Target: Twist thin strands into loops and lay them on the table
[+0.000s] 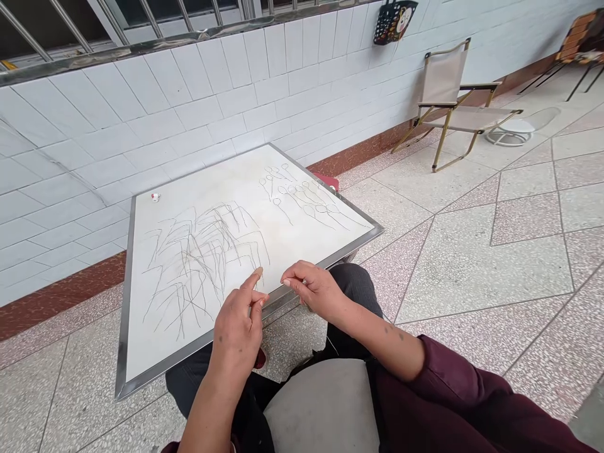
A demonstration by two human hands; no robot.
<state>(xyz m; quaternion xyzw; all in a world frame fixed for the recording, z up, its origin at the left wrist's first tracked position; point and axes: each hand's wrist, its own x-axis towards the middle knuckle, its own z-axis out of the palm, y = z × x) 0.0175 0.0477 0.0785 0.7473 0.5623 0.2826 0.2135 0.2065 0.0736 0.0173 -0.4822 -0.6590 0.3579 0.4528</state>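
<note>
A pale square table (292, 245) with a metal rim bears many thin, dark, wire-like pieces. Bent pieces (217, 251) lie in a crossing heap on the left half, and pieces with a small round loop at one end (277, 202) are spread over the right half. Over the front edge, my left hand (236, 324) has its thumb pressed to a finger while the index finger points forward. Just right of it, separated by a small gap, my right hand (314, 289) is closed in a pinch. Whatever either pinch holds is too small to make out.
A small white and red object (155, 197) sits at the table's far left corner. Behind the table are a tiled wall (226, 119) and part of a red object (329, 182). A folding chair (443, 82) and a low round stool (512, 133) stand at right; a dark basket (389, 24) hangs above.
</note>
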